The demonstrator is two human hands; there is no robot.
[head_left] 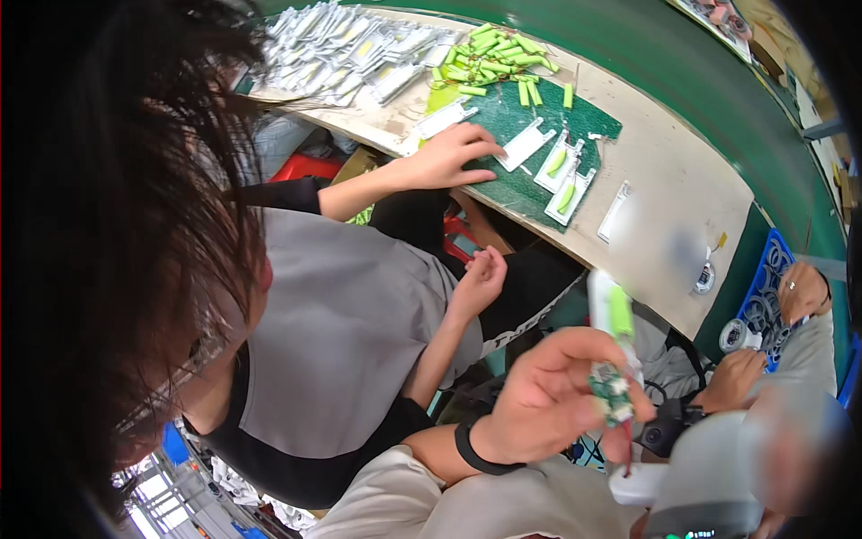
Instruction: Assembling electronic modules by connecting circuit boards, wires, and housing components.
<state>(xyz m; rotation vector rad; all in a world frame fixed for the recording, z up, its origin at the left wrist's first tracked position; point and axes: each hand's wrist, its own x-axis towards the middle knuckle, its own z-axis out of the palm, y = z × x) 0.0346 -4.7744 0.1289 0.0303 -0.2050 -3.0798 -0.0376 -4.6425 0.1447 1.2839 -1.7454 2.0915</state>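
My left hand [561, 395], with a black band at its wrist, is closed in a pinch on a small green circuit board [611, 393]. Just beyond the fingers sits a white plate bearing a green cylindrical battery [620, 310]; it seems to be in the same grip. A red wire [627, 445] hangs from the board toward a white plastic piece [633, 485]. At the lower right, a blurred skin-toned shape, likely my right hand [799, 449], is beside a large pale housing [709, 454]. Its fingers are smeared, so its hold is unclear.
A co-worker in a grey vest [346, 314] sits at left, one hand [453, 157] on the bench [691, 171]. Green batteries [494, 58], white plates [350, 54] and a green mat [575, 106] lie there. Another person's hands [732, 382] are near a blue bin of rings [768, 296].
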